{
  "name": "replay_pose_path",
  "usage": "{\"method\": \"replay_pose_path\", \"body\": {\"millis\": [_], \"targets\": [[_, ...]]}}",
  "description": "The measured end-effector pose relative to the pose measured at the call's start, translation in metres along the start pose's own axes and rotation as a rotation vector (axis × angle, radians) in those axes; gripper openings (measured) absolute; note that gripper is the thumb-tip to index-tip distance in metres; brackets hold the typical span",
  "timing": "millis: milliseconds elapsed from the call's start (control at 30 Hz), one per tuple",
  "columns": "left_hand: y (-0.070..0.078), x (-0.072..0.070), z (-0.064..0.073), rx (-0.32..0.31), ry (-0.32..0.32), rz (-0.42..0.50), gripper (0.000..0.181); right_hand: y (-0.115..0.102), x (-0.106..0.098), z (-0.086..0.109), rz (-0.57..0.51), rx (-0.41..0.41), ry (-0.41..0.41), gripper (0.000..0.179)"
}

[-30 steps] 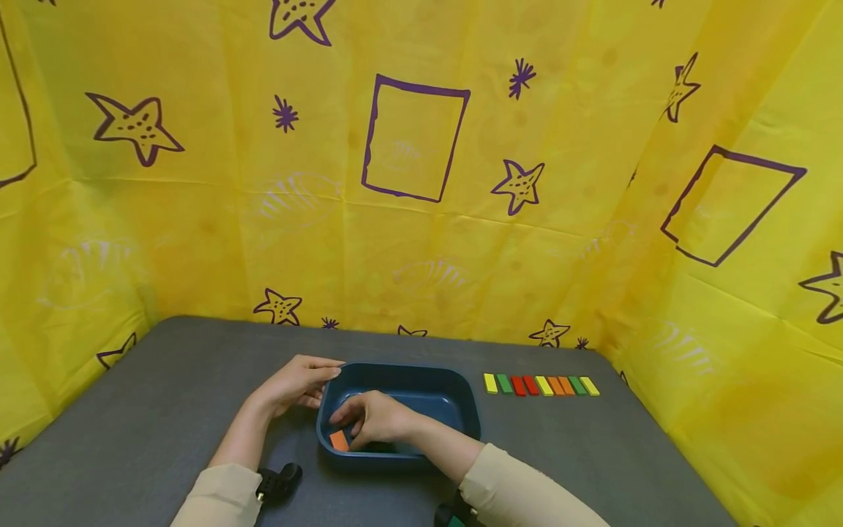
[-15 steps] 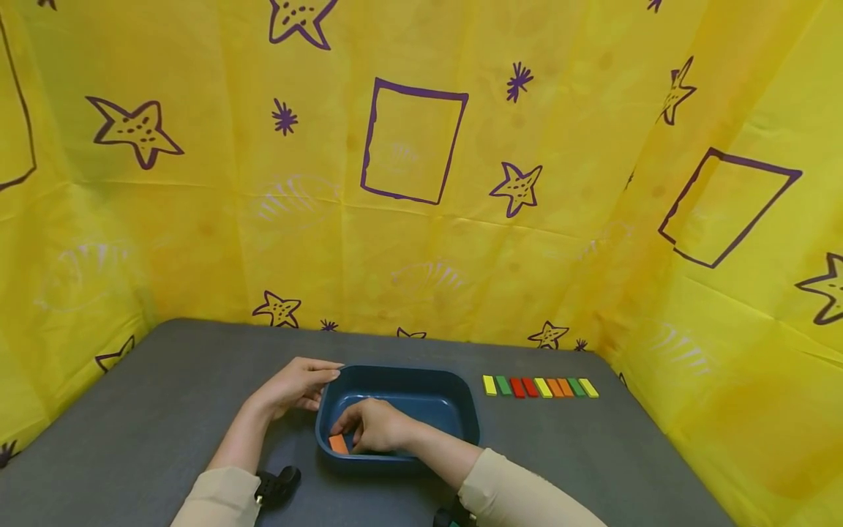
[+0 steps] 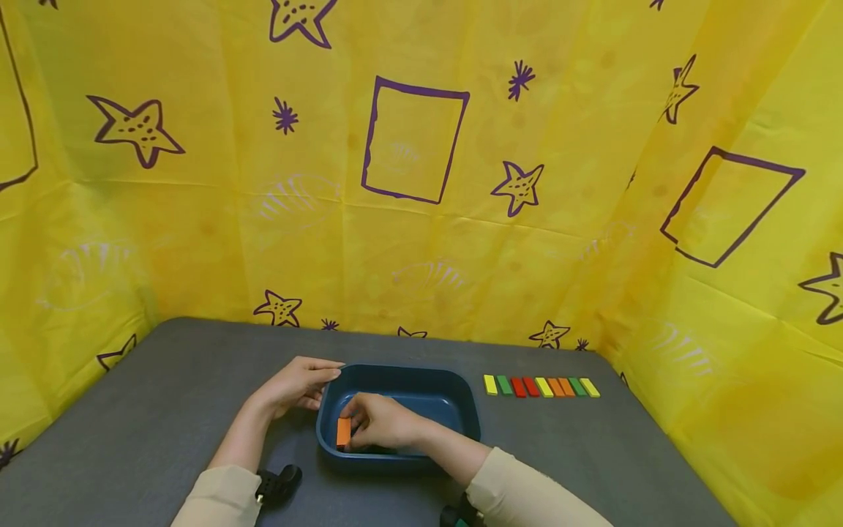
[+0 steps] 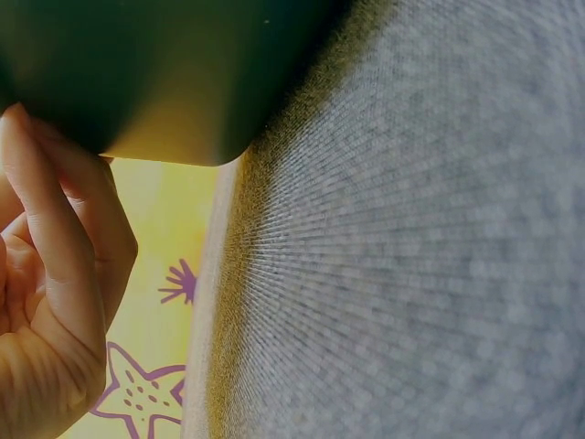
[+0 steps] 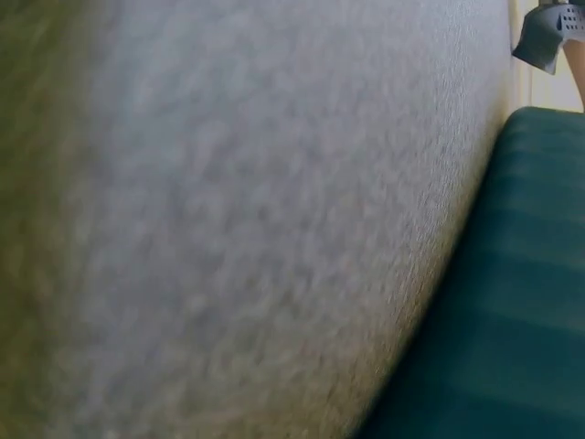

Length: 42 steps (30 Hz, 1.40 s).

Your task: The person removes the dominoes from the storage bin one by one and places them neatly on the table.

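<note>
A dark blue rectangular tub (image 3: 413, 376) with rounded corners sits on the table. My left hand (image 3: 299, 384) grips its far left corner; in the left wrist view, bent fingers (image 4: 55, 219) meet the tub's outer wall (image 4: 183, 73). Inside the tub, at its left end, my right hand (image 3: 385, 422) pinches an orange block (image 3: 344, 432) that now stands more upright. The right wrist view takes in only the tub's outer side (image 5: 494, 302) and the table, so that hand and the block are out of its sight.
To the right of the tub, a row of small flat blocks (image 3: 543, 386) in yellow, green, red and orange lies on the grey table (image 3: 593, 461). Yellow cloth (image 3: 421, 241) with purple drawings hangs behind and along both sides. Dark devices (image 3: 279, 484) are strapped to the wrists.
The orange block was leaning by the tub's near left corner; my right hand has tipped it upright and shifted it slightly right. My left hand has kept its place on the tub.
</note>
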<state>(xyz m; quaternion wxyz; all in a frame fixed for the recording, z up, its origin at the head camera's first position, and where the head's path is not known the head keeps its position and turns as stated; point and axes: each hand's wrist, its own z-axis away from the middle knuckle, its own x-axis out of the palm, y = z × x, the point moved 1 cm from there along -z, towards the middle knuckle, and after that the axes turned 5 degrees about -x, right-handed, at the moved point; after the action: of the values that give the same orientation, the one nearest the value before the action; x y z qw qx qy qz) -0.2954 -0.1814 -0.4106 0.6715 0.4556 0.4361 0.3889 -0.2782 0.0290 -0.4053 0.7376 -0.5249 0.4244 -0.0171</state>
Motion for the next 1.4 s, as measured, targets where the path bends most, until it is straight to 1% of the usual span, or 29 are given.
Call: {"method": "replay_pose_path", "body": {"millis": [133, 233, 367, 433, 567, 800, 1100, 1233, 1400], "targets": [[0.0, 0.001, 0.0, -0.011, 0.007, 0.002, 0.052, 0.003, -0.003, 0.002, -0.154, 0.012, 0.027, 0.036], [0.0, 0.001, -0.001, -0.016, 0.007, 0.005, 0.051, 0.004, -0.007, 0.003, -0.25, 0.006, 0.045, 0.038], [0.0, 0.001, -0.002, -0.023, 0.011, 0.006, 0.051, 0.006, -0.013, 0.006, -0.373, -0.005, 0.066, 0.044], [0.0, 0.001, -0.002, -0.024, 0.014, 0.003, 0.051, 0.007, -0.017, 0.007, -0.412, -0.011, 0.081, 0.047], [0.0, 0.0, -0.002, -0.023, 0.014, 0.0, 0.052, 0.01, -0.026, 0.011, -0.428, -0.02, 0.122, 0.05], [0.0, 0.0, -0.003, -0.025, 0.014, 0.0, 0.052, 0.019, -0.045, 0.02, -0.382, -0.007, 0.205, 0.051], [-0.001, 0.0, -0.002, -0.017, 0.017, 0.001, 0.05, 0.03, -0.078, 0.04, -0.345, 0.011, 0.296, 0.055], [-0.002, 0.0, -0.003, -0.012, 0.009, -0.001, 0.051, 0.036, -0.092, 0.049, -0.356, 0.031, 0.332, 0.056], [-0.002, 0.0, -0.003, -0.013, 0.005, 0.0, 0.051, 0.046, -0.11, 0.063, -0.406, 0.052, 0.379, 0.06]]}}
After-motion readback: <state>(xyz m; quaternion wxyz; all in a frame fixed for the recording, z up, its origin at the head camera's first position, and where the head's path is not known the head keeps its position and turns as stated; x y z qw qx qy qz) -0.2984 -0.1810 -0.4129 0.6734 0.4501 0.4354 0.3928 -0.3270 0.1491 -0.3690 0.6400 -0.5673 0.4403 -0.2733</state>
